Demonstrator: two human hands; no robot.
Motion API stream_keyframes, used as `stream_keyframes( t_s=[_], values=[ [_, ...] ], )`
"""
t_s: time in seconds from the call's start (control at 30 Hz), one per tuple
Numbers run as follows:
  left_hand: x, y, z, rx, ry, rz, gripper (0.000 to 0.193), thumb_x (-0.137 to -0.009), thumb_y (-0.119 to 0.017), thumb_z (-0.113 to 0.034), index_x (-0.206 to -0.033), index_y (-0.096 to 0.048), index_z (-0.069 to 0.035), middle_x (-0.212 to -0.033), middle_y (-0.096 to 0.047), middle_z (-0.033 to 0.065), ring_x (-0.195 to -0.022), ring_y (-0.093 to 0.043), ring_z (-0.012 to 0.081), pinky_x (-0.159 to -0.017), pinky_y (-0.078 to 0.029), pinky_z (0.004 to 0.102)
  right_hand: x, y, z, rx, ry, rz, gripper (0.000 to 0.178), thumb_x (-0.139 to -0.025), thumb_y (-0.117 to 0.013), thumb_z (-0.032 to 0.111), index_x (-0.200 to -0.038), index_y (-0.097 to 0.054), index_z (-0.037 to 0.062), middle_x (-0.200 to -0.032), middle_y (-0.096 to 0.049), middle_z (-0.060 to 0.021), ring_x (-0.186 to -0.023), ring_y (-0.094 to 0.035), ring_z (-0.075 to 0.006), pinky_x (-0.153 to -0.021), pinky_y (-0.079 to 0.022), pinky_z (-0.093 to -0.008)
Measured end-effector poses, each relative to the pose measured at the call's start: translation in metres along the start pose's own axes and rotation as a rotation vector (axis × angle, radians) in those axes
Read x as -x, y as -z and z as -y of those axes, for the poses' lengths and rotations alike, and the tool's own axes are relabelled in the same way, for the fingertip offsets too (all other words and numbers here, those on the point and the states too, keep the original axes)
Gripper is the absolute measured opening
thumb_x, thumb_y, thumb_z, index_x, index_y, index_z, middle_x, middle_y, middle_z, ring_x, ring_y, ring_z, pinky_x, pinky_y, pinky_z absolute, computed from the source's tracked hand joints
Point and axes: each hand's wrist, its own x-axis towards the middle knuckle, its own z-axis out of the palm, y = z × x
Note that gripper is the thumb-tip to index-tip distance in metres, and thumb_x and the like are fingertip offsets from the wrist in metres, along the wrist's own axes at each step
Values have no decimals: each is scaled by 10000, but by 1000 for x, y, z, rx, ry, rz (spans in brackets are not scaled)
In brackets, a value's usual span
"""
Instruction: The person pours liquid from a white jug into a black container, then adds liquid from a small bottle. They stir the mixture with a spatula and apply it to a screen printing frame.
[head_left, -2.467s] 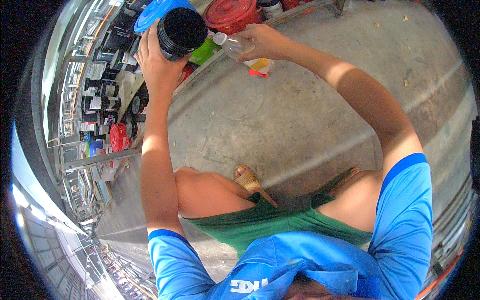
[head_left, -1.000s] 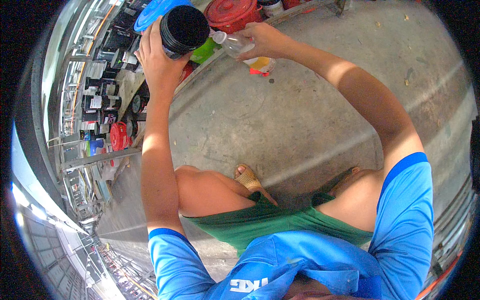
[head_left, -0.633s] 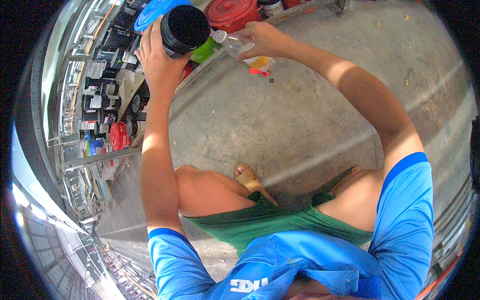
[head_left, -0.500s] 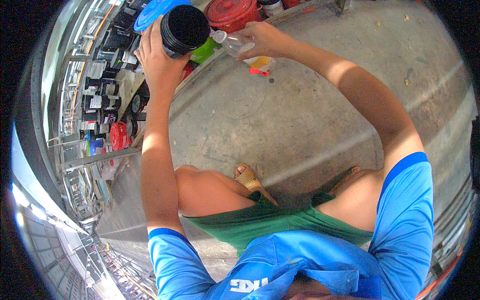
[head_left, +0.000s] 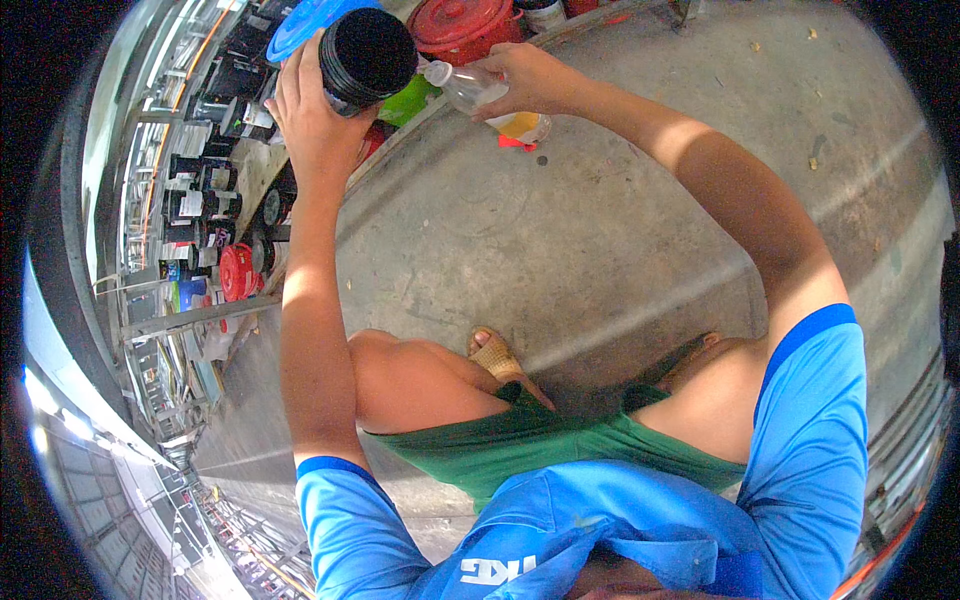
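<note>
My left hand [head_left: 315, 110] is wrapped round a black, ridged-neck plastic jar [head_left: 368, 58]. The jar is tipped so its dark, open mouth faces right and toward me; its inside is too dark to make out. In my right hand [head_left: 525, 80] is a clear plastic bottle [head_left: 468, 88] with a yellowish label or content near its base. The bottle lies tilted, its white top [head_left: 437, 72] close to the jar's rim. Whether the two touch, or anything flows, I cannot tell.
Behind the jar are a blue lid [head_left: 305, 28], a red lidded tub [head_left: 455, 30] and something bright green [head_left: 405, 102]. Shelves at left hold several black jars [head_left: 200, 205] and a red container [head_left: 240, 270]. A red scrap [head_left: 515, 142] lies on the concrete floor [head_left: 580, 220].
The jar in my left hand has shifted very slightly left. My right hand and the bottle stay nearly still.
</note>
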Motion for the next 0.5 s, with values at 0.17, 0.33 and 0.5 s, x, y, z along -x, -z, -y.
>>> stream_keyframes(
  t_s=[0.17,0.33,0.5],
  values=[
    [-1,0,-2,3,-7,-8,986,-540,-920,-210,-1410,-461,-145,-1359,-526,111,-1260,-493,351,-1052,-354,520,1,-4,-3,21,36,-36,684,-712,-794,558,-1060,-676,-18,-943,-618,-159,-889,-618,-318,-800,-501,-400],
    [-1,1,-3,-11,-1,-4,989,-544,-921,-209,-1415,-456,-145,-1364,-525,112,-1269,-488,348,-1060,-347,528,1,-3,-3,5,30,-30,687,-704,-798,553,-1083,-680,-7,-942,-622,-163,-879,-622,-322,-808,-506,-403],
    [-1,1,-3,-17,-6,-10,993,-543,-919,-200,-1418,-453,-149,-1369,-522,111,-1274,-486,345,-1060,-345,537,1,0,-2,10,6,-6,704,-708,-783,566,-1163,-685,38,-1001,-637,-190,-935,-629,-359,-842,-509,-432]
  ],
)
